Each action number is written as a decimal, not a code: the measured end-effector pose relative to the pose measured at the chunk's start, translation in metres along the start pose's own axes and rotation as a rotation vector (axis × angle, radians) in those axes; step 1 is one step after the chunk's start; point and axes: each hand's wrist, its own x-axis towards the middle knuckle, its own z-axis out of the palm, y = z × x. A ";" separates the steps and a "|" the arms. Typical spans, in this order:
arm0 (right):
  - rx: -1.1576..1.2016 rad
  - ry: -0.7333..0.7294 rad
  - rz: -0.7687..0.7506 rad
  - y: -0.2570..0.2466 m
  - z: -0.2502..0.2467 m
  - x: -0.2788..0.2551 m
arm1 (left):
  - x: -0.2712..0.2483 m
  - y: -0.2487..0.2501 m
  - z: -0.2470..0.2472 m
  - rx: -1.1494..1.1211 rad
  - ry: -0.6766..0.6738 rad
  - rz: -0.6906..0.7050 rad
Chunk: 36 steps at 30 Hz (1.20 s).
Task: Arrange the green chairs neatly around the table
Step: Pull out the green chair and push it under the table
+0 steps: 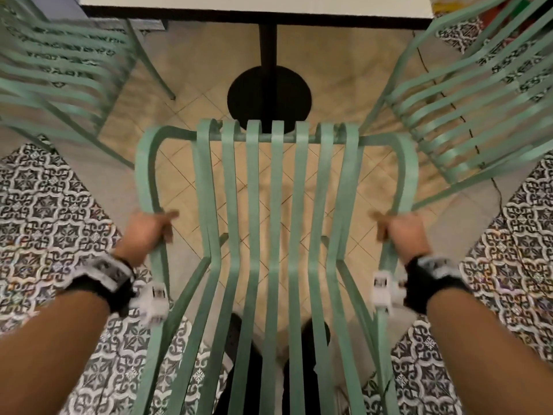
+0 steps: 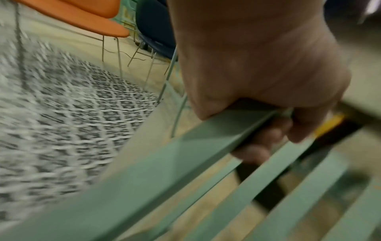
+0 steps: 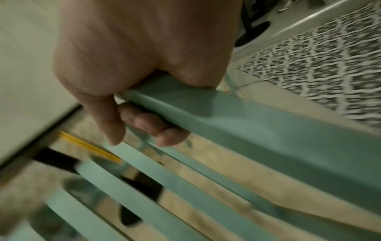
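A green slatted chair [image 1: 276,205] stands right below me, its seat front pointing at the white table [image 1: 254,4]. My left hand [image 1: 152,224] grips the chair's left armrest [image 1: 146,175], and my right hand [image 1: 399,227] grips the right armrest [image 1: 407,175]. In the left wrist view the left hand [image 2: 268,114] has its fingers curled under the green bar [image 2: 185,154]. The right wrist view shows the right hand [image 3: 134,106] wrapped round its armrest bar [image 3: 247,127]. Two more green chairs flank the table: a left chair [image 1: 59,70] and a right chair [image 1: 478,94].
The table's black post and round base [image 1: 269,97] stand just past the chair's front. The floor has beige tiles in the middle and black-and-white patterned tiles [image 1: 45,205] at both sides. My dark shoes [image 1: 236,339] show under the seat. Orange chairs [image 2: 86,18] stand further left.
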 end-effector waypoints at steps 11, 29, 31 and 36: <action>0.156 0.025 0.176 0.014 0.016 0.014 | 0.017 -0.012 0.013 -0.101 0.094 -0.099; -0.074 -0.081 0.356 0.019 0.068 0.080 | 0.099 -0.040 0.025 -0.027 -0.062 -0.385; -0.089 -0.087 0.354 0.017 0.067 0.082 | 0.099 -0.040 0.026 -0.011 -0.056 -0.373; -0.169 -0.161 0.370 0.007 0.059 0.076 | 0.077 -0.020 0.014 0.223 -0.014 -0.296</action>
